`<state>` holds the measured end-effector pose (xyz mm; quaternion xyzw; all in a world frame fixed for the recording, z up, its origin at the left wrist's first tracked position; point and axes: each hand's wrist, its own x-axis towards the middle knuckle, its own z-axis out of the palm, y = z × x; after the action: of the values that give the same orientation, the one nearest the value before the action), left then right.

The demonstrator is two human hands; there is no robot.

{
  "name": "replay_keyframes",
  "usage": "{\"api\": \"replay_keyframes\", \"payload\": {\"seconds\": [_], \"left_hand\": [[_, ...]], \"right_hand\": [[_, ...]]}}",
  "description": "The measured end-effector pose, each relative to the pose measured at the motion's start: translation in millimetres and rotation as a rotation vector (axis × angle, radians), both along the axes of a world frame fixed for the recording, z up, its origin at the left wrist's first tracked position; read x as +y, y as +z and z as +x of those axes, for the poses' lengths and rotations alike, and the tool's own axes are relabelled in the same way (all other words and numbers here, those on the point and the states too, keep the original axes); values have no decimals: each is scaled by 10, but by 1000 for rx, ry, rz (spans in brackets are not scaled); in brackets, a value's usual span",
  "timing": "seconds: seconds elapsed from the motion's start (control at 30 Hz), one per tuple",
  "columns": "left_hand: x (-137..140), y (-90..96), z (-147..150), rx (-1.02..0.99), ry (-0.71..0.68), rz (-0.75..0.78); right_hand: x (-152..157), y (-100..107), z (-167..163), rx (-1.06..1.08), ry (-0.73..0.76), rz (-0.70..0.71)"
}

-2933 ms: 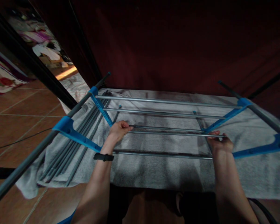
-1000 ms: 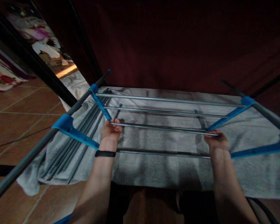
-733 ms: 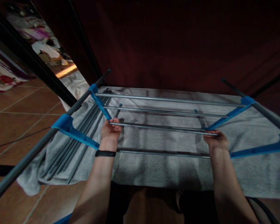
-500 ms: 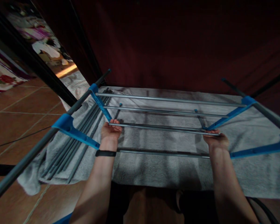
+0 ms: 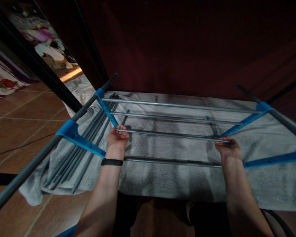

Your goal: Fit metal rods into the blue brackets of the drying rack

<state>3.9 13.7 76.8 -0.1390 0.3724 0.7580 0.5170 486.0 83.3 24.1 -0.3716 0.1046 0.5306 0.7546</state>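
One grey rod (image 5: pixel 171 134), held at both ends

Far to the left, what looks like a brown box (image 5: pixel 50 62) sits under a white cloth (image 5: pixel 49 51); its contents are hidden. Nearer, the left bracket (image 5: pixel 82 141) and the right bracket (image 5: pixel 271 159), both blue, carry two rear rods (image 5: pixel 182 105) between their back arms; the seating of the ends is too small to make out. A front rod (image 5: pixel 172 162) crosses nearer the person, its ends hidden by the wrists. More rods (image 5: pixel 80 148) lie bundled on a grey blanket (image 5: pixel 167 182) at the left.

The left hand (image 5: pixel 117 138), palm up, has its fingers curled around the grey rod's left end, just beside the left bracket's back arm. The right hand (image 5: pixel 228 147), also palm up, has its fingers closed around the other end, near the right bracket. The rod hangs above the blanket, between the rear rods and the front rod.
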Motion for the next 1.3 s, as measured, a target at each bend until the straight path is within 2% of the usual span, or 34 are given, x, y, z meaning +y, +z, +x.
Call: {"api": "replay_keyframes", "payload": {"seconds": [0.53,0.77,1.3], "left_hand": [[21,1,-2,40,-2,90],[3,-25,-25,10,2,7],[1,-33,-35,-20,7,33]], "right_hand": [[-34,18,-51,13,2,3],[-43,1,-54,-12,24,33],[-51,7,-36,-8,30,28]]}}
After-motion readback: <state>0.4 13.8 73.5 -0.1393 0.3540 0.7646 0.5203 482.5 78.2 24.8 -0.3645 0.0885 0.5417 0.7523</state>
